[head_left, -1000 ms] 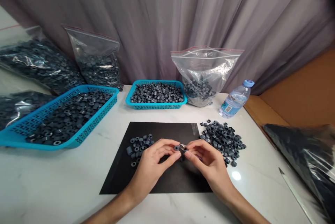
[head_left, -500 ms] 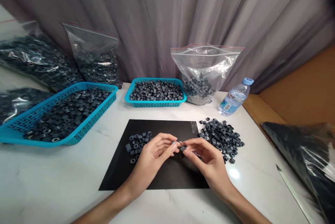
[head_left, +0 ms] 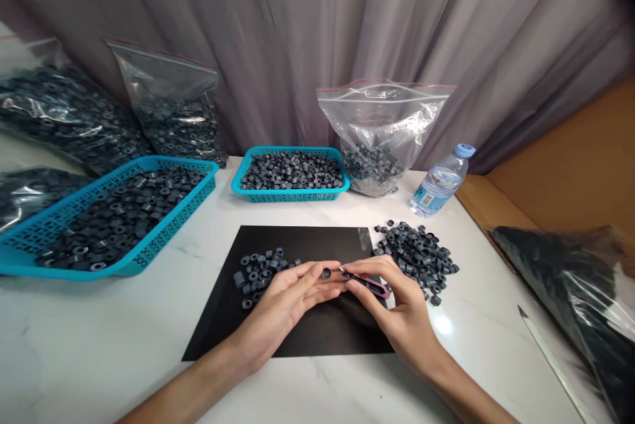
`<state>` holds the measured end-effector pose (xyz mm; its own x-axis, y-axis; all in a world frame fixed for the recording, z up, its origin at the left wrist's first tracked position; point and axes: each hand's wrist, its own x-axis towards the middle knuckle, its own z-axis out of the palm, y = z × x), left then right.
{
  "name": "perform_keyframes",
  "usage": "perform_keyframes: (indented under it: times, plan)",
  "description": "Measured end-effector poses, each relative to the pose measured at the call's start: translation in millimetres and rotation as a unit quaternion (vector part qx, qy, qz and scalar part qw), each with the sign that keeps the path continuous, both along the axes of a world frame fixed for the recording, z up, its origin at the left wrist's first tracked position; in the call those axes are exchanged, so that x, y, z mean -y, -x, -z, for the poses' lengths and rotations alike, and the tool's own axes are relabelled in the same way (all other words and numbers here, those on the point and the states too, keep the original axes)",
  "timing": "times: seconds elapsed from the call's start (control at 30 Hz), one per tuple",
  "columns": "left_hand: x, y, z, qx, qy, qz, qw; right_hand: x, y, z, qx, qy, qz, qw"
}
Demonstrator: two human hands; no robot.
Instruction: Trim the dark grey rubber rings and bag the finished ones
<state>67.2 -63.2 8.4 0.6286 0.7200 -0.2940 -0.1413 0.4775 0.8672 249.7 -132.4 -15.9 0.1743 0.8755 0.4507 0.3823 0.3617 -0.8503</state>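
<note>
Above the black mat (head_left: 218, 328), my two hands almost meet at the fingertips. My left hand (head_left: 295, 298) pinches a small dark grey ring (head_left: 326, 273) between thumb and index finger; its other fingers are stretched out. My right hand (head_left: 391, 292) is closed on a small cutter knife (head_left: 378, 288) with a pinkish-purple handle, its tip pointing at the left fingers. Another small dark ring (head_left: 346, 276) shows at the right thumb and index finger. Left of my hands, a small pile of grey ring pieces (head_left: 258, 272) lies on the mat. To the right is a larger pile (head_left: 419, 255).
Two blue baskets, one at left (head_left: 149, 249) and one at back (head_left: 292, 196), hold many grey pieces. Behind stand zip bags (head_left: 181, 106) (head_left: 384, 106) of pieces. A water bottle (head_left: 441, 182) stands back right; a long pointed strip (head_left: 553, 361) lies at right.
My left fingers have straightened and the ring between thumb and index finger now shows plainly. The knife handle in my right hand is more visible. The whole view has shifted slightly.
</note>
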Motion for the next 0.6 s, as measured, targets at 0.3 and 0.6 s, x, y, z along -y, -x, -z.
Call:
perform_keyframes:
  times: [0.3, 0.6]
  plan:
    - [-1.3, -2.3, 4.1, 0.029, 0.058, -0.034, 0.997, -3.1, -1.8, 0.2, 0.022, 0.031, -0.018, 0.999]
    - [-0.8, -5.4, -0.3, 0.060, 0.052, -0.019, 0.997, -5.8, -4.5, 7.1, 0.008, 0.056, -0.022, 0.998]
